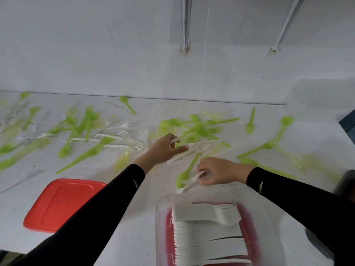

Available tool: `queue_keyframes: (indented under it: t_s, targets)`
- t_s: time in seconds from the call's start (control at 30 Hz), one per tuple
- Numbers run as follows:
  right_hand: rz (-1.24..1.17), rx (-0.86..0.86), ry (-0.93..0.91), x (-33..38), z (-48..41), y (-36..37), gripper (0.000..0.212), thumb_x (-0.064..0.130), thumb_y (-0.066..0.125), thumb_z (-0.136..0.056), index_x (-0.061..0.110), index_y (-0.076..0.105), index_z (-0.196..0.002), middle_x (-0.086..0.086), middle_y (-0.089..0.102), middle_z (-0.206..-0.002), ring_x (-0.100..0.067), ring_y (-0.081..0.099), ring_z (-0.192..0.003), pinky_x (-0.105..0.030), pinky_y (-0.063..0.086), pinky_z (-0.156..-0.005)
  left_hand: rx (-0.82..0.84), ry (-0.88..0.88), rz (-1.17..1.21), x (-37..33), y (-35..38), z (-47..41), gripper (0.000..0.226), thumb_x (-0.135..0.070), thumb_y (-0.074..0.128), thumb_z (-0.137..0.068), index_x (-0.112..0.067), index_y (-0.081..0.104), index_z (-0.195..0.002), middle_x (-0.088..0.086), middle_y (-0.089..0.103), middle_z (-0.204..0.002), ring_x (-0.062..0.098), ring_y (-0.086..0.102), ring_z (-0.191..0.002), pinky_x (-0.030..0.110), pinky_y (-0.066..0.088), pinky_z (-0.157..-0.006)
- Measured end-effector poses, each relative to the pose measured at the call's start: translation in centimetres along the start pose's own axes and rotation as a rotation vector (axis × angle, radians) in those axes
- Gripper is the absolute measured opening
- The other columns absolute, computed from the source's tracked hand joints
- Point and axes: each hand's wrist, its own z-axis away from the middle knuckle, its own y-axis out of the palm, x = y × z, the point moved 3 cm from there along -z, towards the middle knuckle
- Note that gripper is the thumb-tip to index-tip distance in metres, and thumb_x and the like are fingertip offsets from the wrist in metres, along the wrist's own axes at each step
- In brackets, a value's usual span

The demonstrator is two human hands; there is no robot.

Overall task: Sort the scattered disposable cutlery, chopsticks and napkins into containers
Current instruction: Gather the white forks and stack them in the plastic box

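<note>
White worktop (134,217), speckled. On it: scattered green spoons (199,127), white forks (123,135), red lid (59,204), clear container (211,227) of stacked forks.

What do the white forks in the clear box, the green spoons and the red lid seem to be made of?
White forks: opaque plastic, probably matte; thin, identical moulded shapes. Green spoons: translucent plastic, it seems; the table shows faintly through some. Red lid: opaque plastic, smooth, slight sheen, moulded ridge. Clear box: likely transparent plastic.
</note>
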Motion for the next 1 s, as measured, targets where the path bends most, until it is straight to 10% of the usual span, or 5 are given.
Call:
queue_keyframes:
  t_s: [0.27,0.47,0.7,1.0]
  targets:
    - [-0.032,-0.079,0.193,-2.9,3.2,-3.3,0.028,0.015,0.053,-0.089,0.025,0.055,-0.115,0.001,0.056,-0.088,-0.007,0.041,-0.088,-0.033,0.043,-0.086,0.009,0.158,-0.254,-2.3,4.0,-2.8,0.035,-0.04,0.07,-0.087,-0.009,0.066,-0.103,0.009,0.062,-0.1,0.023,0.058,-0.096,0.033,0.045,-0.083]
    - [-0.174,-0.322,0.354,-5.6,4.7,-6.2,0.011,0.026,0.056,-0.092,0.023,0.048,-0.084,0.002,0.057,-0.077,-0.019,0.052,-0.076,-0.033,0.039,-0.065,0.055,0.121,-0.295,-1.6,4.0,-3.2,0.036,-0.039,0.067,-0.09,-0.005,0.061,-0.098,0.008,0.06,-0.093,0.026,0.057,-0.089,0.027,0.034,-0.069]
    - [-0.036,-0.387,0.306,-4.2,-0.4,-6.4,0.027,0.01,0.04,-0.099,0.006,0.055,-0.121,-0.007,0.059,-0.133,-0.03,0.058,-0.116,-0.032,0.045,-0.084,0.083,0.1,-0.286,-1.3,3.5,-2.9,0.038,-0.044,0.07,-0.086,-0.009,0.062,-0.098,0.004,0.06,-0.095,0.023,0.057,-0.092,0.027,0.037,-0.072]
    - [-0.071,-0.278,0.426,-4.5,-3.2,-4.9,0.037,0.037,0.066,-0.09,0.005,0.06,-0.109,-0.007,0.041,-0.112,-0.031,0.055,-0.103,-0.036,0.045,-0.087,0.05,0.085,-0.22,-1.8,4.5,-2.6,0.042,-0.034,0.077,-0.082,-0.017,0.065,-0.119,0.006,0.063,-0.112,0.023,0.059,-0.105,0.033,0.047,-0.089]
